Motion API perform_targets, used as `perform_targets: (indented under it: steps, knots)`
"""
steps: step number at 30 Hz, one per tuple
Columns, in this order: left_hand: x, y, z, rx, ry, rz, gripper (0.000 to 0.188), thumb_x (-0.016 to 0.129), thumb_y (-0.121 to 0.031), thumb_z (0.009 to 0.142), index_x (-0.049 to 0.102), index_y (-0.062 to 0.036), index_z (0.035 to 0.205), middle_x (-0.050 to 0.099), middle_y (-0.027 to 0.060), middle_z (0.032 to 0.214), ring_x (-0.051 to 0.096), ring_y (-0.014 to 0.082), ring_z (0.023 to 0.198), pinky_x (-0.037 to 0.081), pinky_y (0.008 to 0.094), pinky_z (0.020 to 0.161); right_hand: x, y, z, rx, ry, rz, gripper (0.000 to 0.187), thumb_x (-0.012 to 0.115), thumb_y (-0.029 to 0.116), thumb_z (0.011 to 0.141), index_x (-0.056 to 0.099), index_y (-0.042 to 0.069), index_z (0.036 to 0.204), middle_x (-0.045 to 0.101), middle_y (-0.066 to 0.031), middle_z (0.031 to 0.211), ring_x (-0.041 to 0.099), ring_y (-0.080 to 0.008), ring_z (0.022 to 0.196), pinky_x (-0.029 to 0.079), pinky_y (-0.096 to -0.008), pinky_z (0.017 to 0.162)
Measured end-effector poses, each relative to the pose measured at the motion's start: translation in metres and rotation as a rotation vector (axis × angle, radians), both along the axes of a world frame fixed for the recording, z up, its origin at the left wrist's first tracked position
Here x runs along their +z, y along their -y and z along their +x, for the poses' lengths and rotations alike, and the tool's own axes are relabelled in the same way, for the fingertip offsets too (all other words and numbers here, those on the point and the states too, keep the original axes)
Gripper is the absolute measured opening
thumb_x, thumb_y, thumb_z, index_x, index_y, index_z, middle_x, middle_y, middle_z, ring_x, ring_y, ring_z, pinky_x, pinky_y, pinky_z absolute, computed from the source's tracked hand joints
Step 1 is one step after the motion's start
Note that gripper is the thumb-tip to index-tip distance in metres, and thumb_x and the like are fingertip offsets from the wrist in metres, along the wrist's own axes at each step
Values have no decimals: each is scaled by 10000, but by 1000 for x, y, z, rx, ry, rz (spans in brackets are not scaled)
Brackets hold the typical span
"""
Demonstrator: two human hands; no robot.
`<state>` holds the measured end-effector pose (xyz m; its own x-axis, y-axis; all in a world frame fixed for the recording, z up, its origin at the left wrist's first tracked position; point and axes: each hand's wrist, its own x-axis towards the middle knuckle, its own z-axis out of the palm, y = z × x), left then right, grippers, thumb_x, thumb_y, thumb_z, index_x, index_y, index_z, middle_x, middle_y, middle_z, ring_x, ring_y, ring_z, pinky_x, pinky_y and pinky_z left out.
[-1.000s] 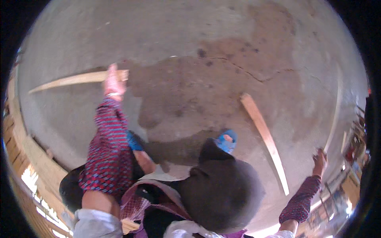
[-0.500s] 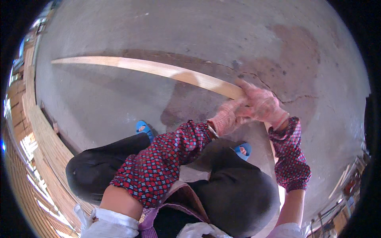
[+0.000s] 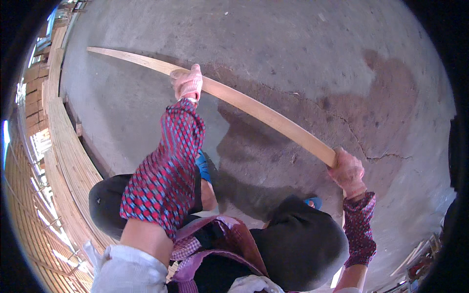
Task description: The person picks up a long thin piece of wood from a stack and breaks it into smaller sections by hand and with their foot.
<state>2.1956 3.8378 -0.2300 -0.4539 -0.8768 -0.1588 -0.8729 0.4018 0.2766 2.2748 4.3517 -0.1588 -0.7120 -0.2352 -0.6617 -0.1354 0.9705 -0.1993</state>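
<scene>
A long, thin strip of pale wood (image 3: pixel 259 111) stretches from the upper left to the right, over the grey floor. My left hand (image 3: pixel 188 82), in a pinkish knit glove, grips it toward its far left part, thumb on top. Around the strip's right end my right hand (image 3: pixel 348 171), gloved alike, is closed. Both forearms wear red and blue patterned sleeve covers. Part of another pale wooden piece (image 3: pixel 337 277) shows beside my right forearm, mostly hidden by the arm and knee.
Long wooden boards (image 3: pixel 68 156) lie stacked along the left side. The concrete floor (image 3: pixel 293 44) has a dark damp stain (image 3: pixel 395 93) and a crack. My feet in blue sandals (image 3: pixel 202 168) are beneath me. Scrap wood and clutter (image 3: pixel 415 263) lie at the lower right.
My hands were together at the strip's right end. My left hand has moved far left along the strip and grips it there; my right hand, still at the right end, sits lower and farther right.
</scene>
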Motion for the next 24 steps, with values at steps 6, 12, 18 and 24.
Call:
perform_targets:
  steps: [6, 12, 18, 24]
  knots:
    - [-25, -42, -30, 85, 100, -74, 810, 542, -468, 873, 324, 21, 1480, 376, 237, 1516, 360, 425, 1420, 294, 538, 1170, 109, 16, 12, 59, 16, 206, 282, 728, 231, 796, 605, 104, 1015, 707, -153, 902, 718, -376, 848, 583, -480, 720]
    - [-83, -3, -20, 123, -16, -258, 918, 701, -444, 691, 385, 34, 1409, 514, 222, 1337, 536, 409, 1211, 402, 539, 1056, 134, 23, -10, 226, -143, 79, 265, 730, 234, 776, 589, 110, 964, 689, -128, 854, 704, -377, 786, 565, -481, 649]
    - [-28, -35, -53, 304, -610, 467, 579, 789, -286, 753, 584, 59, 1172, 642, 164, 996, 630, 263, 939, 516, 402, 858, 118, -27, -7, 65, -304, -60, 280, 765, 200, 748, 658, 127, 996, 691, -135, 819, 688, -390, 796, 556, -475, 713]
    - [48, -149, -38, 317, -1049, 1058, 576, 806, -300, 823, 566, 65, 1197, 593, 93, 1054, 568, 197, 937, 494, 372, 878, -19, -186, -24, -104, -492, 97, 319, 783, 181, 698, 660, 103, 981, 704, -162, 867, 688, -376, 870, 549, -468, 717]
